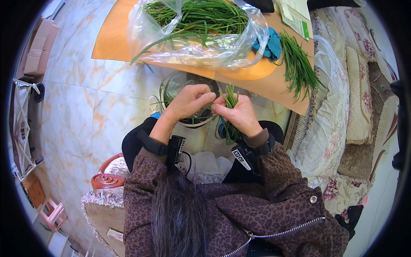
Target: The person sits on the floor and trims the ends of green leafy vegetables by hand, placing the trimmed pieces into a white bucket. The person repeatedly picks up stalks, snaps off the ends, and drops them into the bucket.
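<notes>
My right hand [240,114] is closed around a small bunch of garlic chives [231,100], cut ends up, leaves hanging below the palm. Close beside it, my left hand [192,100] has thumb and forefinger pinched together, with what looks like a thin chive blade between them. Under both hands stands a round waste bin [196,124] with a clear liner; some green scraps lie in it, and the hands partly hide it. Beyond, an open clear plastic bag [192,53] full of loose chives [205,17] rests on the table [110,41].
To the table's right lie a tidy chive bundle [298,64], a crumpled teal cloth [273,45] and a paper packet [297,21]. A floral-covered sofa [356,96] lines the right side. Leftward are a cardboard box [40,48], a folded cart [22,128] and a pink stool [53,213].
</notes>
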`<action>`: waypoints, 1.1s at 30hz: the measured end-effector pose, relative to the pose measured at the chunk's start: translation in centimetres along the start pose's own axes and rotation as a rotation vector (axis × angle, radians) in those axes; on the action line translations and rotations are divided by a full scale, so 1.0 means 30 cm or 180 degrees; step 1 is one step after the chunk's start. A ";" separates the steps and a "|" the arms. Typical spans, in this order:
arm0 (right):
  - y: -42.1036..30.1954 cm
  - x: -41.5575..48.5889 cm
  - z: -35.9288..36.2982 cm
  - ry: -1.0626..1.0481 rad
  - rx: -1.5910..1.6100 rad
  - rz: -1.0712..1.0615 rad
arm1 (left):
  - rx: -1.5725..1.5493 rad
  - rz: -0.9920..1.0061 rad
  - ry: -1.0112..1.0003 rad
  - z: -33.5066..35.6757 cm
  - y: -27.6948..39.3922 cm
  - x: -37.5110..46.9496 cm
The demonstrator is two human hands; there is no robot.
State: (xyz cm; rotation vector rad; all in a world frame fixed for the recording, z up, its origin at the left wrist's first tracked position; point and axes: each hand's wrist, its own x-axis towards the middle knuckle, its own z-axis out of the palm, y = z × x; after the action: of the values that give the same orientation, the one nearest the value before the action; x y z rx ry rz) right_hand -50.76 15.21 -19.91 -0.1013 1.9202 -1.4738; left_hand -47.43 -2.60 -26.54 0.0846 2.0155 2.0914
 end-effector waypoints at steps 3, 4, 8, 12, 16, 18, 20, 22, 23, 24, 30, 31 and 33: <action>-0.014 0.003 -0.008 -0.0096 -0.0067 -0.0075 | 0.0012 0.0129 0.0072 -0.002 0.003 -0.004; -0.020 0.003 -0.011 -0.0117 -0.0074 -0.0134 | 0.0086 0.0108 0.0212 -0.001 0.004 -0.005; -0.047 0.000 -0.023 -0.0265 -0.0174 -0.0064 | -0.0090 0.0009 0.0371 -0.004 0.011 -0.003; -0.068 -0.027 -0.047 -0.0435 -0.0311 0.0060 | -0.0131 -0.0304 0.0889 -0.046 0.030 -0.003; -0.065 -0.062 -0.055 -0.0378 -0.0066 0.0243 | -0.1074 -0.0504 0.0514 -0.096 0.034 -0.010; -0.060 -0.060 -0.060 -0.0427 0.0101 0.0136 | -0.0531 -0.0676 0.0257 -0.048 0.008 -0.001; -0.056 -0.056 -0.059 -0.0440 0.0246 0.0133 | -0.0480 -0.0571 0.0192 -0.009 -0.026 -0.004; -0.055 -0.049 -0.058 -0.0407 0.0396 0.0133 | 0.0163 -0.0814 -0.0038 -0.017 -0.054 0.003; -0.056 -0.046 -0.058 -0.0442 0.0388 0.0115 | 0.0470 -0.0797 -0.0074 -0.022 -0.066 0.005; -0.057 -0.043 -0.055 -0.0481 0.0385 0.0094 | 0.0873 -0.0905 -0.0088 -0.031 -0.076 0.008; -0.069 -0.027 -0.059 -0.0816 0.0201 -0.0091 | 0.1292 -0.0065 0.0314 -0.025 -0.089 -0.010; -0.071 -0.020 -0.059 -0.0908 0.0086 -0.0056 | 0.1548 0.0235 0.0554 -0.016 -0.086 -0.012; -0.069 -0.011 -0.050 -0.1134 -0.0004 -0.0259 | 0.1469 -0.0690 0.0407 -0.020 -0.075 -0.024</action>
State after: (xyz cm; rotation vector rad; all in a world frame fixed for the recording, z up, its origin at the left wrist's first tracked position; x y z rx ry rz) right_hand -52.06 15.87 -17.79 -0.4185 1.6435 -1.3987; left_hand -46.56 -3.27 -28.70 -0.1855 2.4230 1.5089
